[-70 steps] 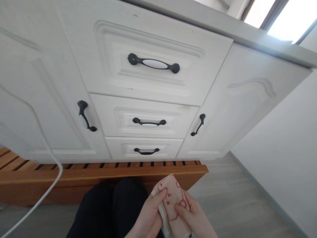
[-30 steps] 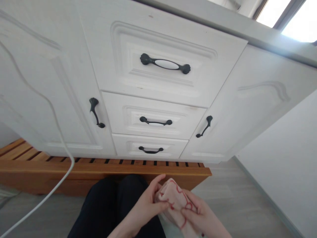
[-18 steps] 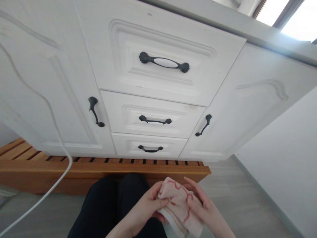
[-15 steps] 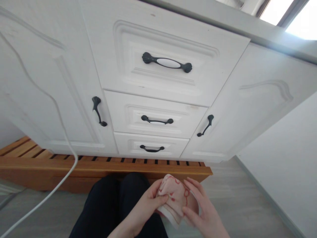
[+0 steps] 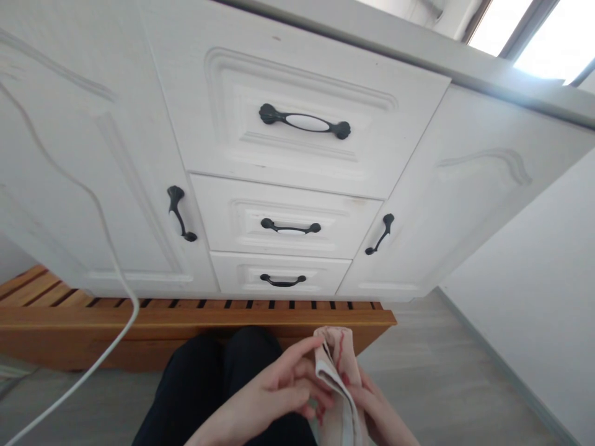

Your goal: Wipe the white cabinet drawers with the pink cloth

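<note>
Hands pinch a folded pink cloth [image 5: 335, 378] between them over the lap: left hand [image 5: 279, 396] presses its near face, right hand [image 5: 379, 415] backs the far side, probably flattening the fold. White drawers [image 5: 288, 186] sit ahead.

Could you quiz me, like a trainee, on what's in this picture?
1. True or false: both hands touch the cloth.
2. How many drawers does the cabinet show between its two doors?
A. two
B. three
C. four
3. What runs along the floor under the cabinet?

Key
1. True. The left hand and the right hand hold the pink cloth with red marks between them, above the dark trousers.
2. B. Three: top drawer, middle drawer, bottom drawer, each with a dark handle, all shut.
3. A slatted wooden platform. A white cable hangs in front of it on the left.
</note>
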A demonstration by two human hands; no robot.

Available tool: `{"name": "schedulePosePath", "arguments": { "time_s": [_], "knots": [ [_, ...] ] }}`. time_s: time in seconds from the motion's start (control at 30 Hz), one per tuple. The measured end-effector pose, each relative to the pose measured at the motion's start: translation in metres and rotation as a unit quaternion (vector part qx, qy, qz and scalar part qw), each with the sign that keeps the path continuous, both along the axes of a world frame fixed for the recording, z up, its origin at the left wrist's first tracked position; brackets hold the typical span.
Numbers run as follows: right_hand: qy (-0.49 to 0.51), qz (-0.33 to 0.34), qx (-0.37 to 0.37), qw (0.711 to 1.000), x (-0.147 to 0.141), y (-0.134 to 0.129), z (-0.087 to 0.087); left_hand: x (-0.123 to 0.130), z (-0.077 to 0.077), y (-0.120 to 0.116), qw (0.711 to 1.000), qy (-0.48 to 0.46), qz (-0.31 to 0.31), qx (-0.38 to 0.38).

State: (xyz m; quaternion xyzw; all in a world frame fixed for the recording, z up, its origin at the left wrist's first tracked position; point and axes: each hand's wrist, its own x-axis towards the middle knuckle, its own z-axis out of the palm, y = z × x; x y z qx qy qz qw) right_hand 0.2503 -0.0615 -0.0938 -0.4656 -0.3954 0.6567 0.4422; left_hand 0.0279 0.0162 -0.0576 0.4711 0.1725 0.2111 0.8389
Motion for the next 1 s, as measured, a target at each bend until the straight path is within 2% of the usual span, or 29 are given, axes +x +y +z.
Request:
{"name": "schedulePosePath", "arguments": {
  "time_s": [0.1,0.17,0.23,0.33,0.4,0.5,0.6,0.7,0.83,0.9,1.0],
  "knots": [
    [0.139,0.032,-0.028,0.989,-0.015,-0.006,0.000,0.007,0.000,0.001,0.997,0.055,0.031,0.039],
    [0.160,0.029,-0.028,0.986,-0.024,-0.007,-0.002,0.011,-0.002,0.003,0.994,0.086,0.043,0.054],
    [0.160,0.000,-0.065,0.985,-0.028,-0.006,-0.007,0.011,-0.004,0.007,0.988,0.116,0.058,0.085],
    [0.156,-0.058,-0.149,0.975,-0.027,-0.005,-0.015,0.006,-0.005,0.013,0.952,0.191,0.128,0.201],
    [0.166,-0.075,-0.170,0.969,-0.024,-0.004,-0.017,0.001,-0.008,0.017,0.921,0.231,0.172,0.262],
    [0.169,-0.048,-0.149,0.973,-0.021,-0.001,-0.015,-0.002,-0.016,0.020,0.917,0.246,0.211,0.232],
    [0.147,0.008,-0.098,0.984,-0.022,0.002,-0.009,0.000,-0.025,0.019,0.914,0.275,0.228,0.194],
    [0.112,0.043,-0.031,0.992,-0.027,0.007,-0.007,0.005,-0.029,0.018,0.891,0.308,0.222,0.248],
    [0.030,0.014,-0.010,0.999,-0.027,0.011,-0.010,0.007,-0.029,0.017,0.870,0.343,0.233,0.264],
    [-0.050,0.003,0.000,0.999,-0.024,0.012,-0.008,0.005,-0.030,0.018,0.880,0.343,0.227,0.238],
    [-0.147,0.026,0.031,0.988,-0.023,0.016,0.002,0.003,-0.036,0.017,0.922,0.305,0.146,0.187]
  ]
}}
